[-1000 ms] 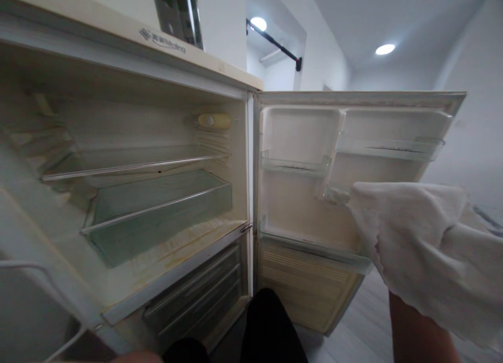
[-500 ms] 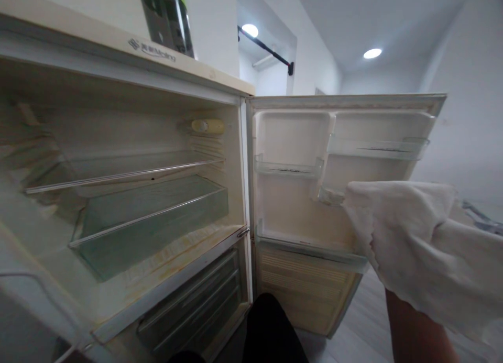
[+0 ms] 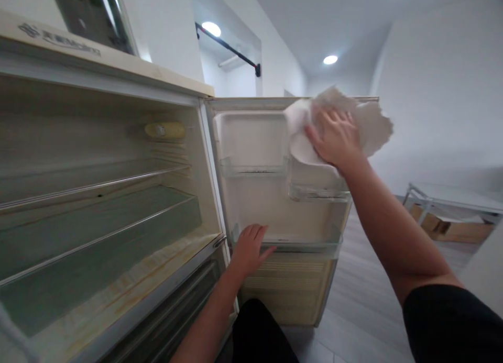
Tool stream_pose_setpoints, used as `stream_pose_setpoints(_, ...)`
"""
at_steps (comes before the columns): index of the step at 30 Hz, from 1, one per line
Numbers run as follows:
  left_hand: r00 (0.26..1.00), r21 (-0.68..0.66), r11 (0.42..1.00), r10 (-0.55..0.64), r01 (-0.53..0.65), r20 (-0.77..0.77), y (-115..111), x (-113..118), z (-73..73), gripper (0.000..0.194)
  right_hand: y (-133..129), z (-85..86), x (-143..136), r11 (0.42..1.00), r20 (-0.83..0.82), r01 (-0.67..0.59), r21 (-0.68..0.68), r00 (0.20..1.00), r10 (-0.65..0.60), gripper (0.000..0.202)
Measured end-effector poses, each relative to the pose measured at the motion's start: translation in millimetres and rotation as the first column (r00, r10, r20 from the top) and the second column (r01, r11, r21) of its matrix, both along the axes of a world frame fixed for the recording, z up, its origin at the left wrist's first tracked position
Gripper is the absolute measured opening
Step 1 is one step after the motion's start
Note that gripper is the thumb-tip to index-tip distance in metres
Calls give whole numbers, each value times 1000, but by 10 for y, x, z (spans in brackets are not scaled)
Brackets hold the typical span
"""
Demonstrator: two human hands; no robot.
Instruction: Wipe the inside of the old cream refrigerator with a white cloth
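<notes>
My right hand [image 3: 337,135] presses a white cloth [image 3: 373,127] to the upper outer part of the open fridge door [image 3: 251,211], its fingers spread over the fabric. The cloth covers the door's top edge there and hangs past its outer side. Lower down, my left hand [image 3: 249,250] is held up with its fingers apart and nothing in it. It is in front of the lower door shelf [image 3: 302,248], near the hinge side; whether it touches the shelf I cannot tell. Two smaller clear shelves, one a door rack [image 3: 253,169], sit higher on the door.
At left stands the fridge body with a glass shelf [image 3: 98,185], a greenish clear drawer [image 3: 118,253] and a yellow-stained floor [image 3: 129,289]. A dark container [image 3: 92,17] is on top. At right, a low glass table [image 3: 459,195] stands over a cardboard box [image 3: 459,229].
My right hand has carried the cloth up and left onto the door's upper part. My left hand has come into view. The view has turned right.
</notes>
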State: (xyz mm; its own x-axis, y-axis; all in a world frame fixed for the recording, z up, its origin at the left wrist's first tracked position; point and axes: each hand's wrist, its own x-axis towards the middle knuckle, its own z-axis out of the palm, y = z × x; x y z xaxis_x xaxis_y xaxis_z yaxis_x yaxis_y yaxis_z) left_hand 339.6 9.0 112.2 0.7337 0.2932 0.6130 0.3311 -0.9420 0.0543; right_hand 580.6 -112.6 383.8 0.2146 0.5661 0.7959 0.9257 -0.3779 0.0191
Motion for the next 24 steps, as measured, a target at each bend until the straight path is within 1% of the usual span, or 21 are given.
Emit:
stream_pose_setpoints(1,996,7,999,34,-34,-78,86,115,-100,52,49,18,-26,1000,-5,3,-5,1000,-3,67)
stream_pose_setpoints(3,977,7,993,113,-114,-180,178,267,-271,42,193,44,-55,998,-44,5,-56,999,-7,74)
stream_pose_setpoints(5,960,-3,984,174,-179,-221,185,347,-360,37,356,55,-44,995,-78,20,-98,997,-28,78)
stream_pose_setpoints(8,946,-14,974,217,-227,-241,140,427,-350,28,549,71,33,989,-99,60,-132,992,-73,81)
stream_pose_setpoints(10,941,-18,970,231,-243,-249,125,478,-313,22,624,102,102,979,-124,62,-196,988,-87,79)
stream_pose_setpoints(13,939,-23,967,241,-254,-244,132,532,-291,20,672,178,197,954,-138,13,-298,989,-57,76)
stream_pose_setpoints(15,940,-23,967,242,-255,-242,139,541,-299,20,673,219,241,942,-132,-31,-335,991,-15,77)
stream_pose_setpoints(17,941,-22,967,242,-255,-238,140,530,-311,19,657,237,280,940,-139,-64,-336,990,17,80)
stream_pose_setpoints(21,943,-26,970,229,-242,-242,133,481,-324,18,568,227,432,951,-196,-107,-289,979,51,91)
stream_pose_setpoints(24,944,-26,972,222,-235,-244,139,441,-329,18,451,228,634,969,-259,-84,-232,966,22,96)
